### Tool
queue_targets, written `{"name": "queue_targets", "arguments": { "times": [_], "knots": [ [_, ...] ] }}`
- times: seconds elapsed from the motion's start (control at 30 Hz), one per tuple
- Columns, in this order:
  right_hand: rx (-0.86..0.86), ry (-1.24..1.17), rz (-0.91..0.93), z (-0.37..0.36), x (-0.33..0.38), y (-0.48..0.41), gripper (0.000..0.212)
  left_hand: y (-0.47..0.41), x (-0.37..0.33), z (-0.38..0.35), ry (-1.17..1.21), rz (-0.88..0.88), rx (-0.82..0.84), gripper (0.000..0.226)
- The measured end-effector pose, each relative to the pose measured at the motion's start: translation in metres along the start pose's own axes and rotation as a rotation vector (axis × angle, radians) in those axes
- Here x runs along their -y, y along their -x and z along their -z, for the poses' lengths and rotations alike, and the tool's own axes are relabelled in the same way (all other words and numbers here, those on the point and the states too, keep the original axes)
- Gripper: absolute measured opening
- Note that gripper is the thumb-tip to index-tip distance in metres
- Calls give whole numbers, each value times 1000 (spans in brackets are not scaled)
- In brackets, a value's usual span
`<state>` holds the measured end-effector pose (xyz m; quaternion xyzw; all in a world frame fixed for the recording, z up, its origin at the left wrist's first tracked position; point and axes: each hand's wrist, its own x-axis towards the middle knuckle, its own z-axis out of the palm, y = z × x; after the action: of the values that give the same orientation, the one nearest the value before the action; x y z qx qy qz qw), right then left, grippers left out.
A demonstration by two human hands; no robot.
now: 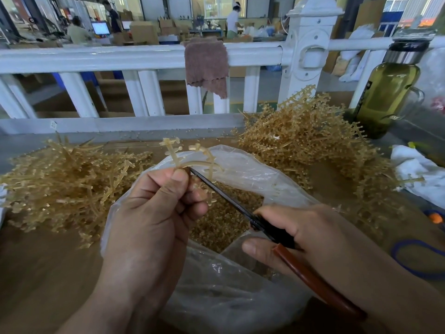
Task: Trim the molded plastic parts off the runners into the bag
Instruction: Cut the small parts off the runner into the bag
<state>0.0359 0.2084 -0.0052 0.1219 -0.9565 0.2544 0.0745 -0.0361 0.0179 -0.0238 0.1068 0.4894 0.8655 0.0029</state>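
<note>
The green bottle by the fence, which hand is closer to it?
Right. The right hand, holding the cutters, sits below and left of the bottle; the left hand, pinching a runner, is farther left.

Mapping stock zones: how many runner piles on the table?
2: the left pile beside the bag, the right pile by the bottle. The left hand holds a single runner, not counted. Any under the bag are hidden.

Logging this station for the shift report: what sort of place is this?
Most likely a plastics factory floor, at a hand-trimming station. Heaps of amber molded runners flank a clear bag of cut parts, and beyond the white railing stand cardboard cartons and another worker.
</note>
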Motion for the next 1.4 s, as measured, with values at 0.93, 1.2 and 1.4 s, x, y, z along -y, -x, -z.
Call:
{"name": "queue_targets", "arguments": {
  "times": [0.93, 1.2, 1.4],
  "knots": [
    [-1, -51, 65, 1, -11, -2, 57, -8, -7, 10, -122, -95, -53, 29],
    [-76, -57, 38, -3, -5, -1, 56, -9, -8, 13, -51, -39, -52, 24],
    [-57, -66, 35, -3, -5, 0, 56, -7, -6, 11, -64, -50, 40, 19]
  ]
}}
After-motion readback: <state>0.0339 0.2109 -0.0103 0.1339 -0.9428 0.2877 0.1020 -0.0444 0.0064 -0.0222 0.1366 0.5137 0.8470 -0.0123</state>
